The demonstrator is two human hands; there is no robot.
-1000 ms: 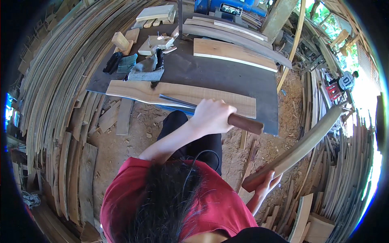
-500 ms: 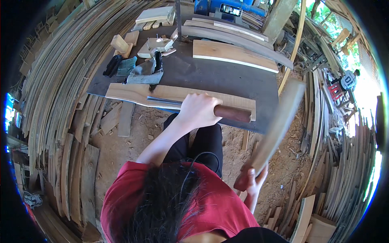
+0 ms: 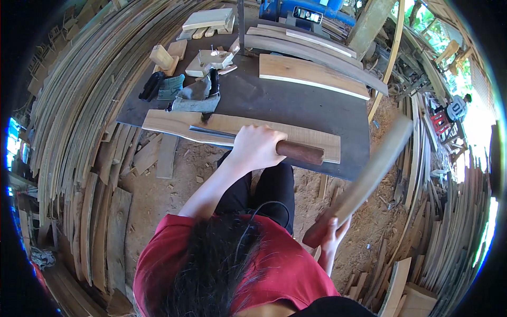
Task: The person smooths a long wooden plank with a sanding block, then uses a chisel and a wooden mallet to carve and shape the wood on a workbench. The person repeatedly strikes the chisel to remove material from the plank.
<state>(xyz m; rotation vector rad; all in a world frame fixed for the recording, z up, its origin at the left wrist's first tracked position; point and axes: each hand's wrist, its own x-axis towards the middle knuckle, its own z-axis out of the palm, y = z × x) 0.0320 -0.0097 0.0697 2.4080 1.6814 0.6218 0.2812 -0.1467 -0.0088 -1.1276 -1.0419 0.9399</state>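
My left hand (image 3: 257,148) is wrapped round a chisel (image 3: 301,152), whose brown wooden handle sticks out to the right and whose dark blade points left. The blade lies over a light-brown board (image 3: 311,134) along the table's near edge; whether its tip touches the wood, I cannot tell. Down at the right, my right hand (image 3: 331,239) grips the lower end of a long wooden mallet (image 3: 364,182). The mallet slants up and to the right, beside the table and apart from the chisel; its upper end is blurred.
On the dark table (image 3: 296,108) lie a worn grey-blue cloth piece (image 3: 196,103), wood blocks (image 3: 203,62) with nails and more boards (image 3: 311,75). Timber stacks (image 3: 79,105) line the left, with more at the right. A person (image 3: 455,108) sits far off at the right.
The whole view has shifted slightly. Against the board, the chisel and my left hand have moved a little to the left. The mallet's upper end has swung right and down.
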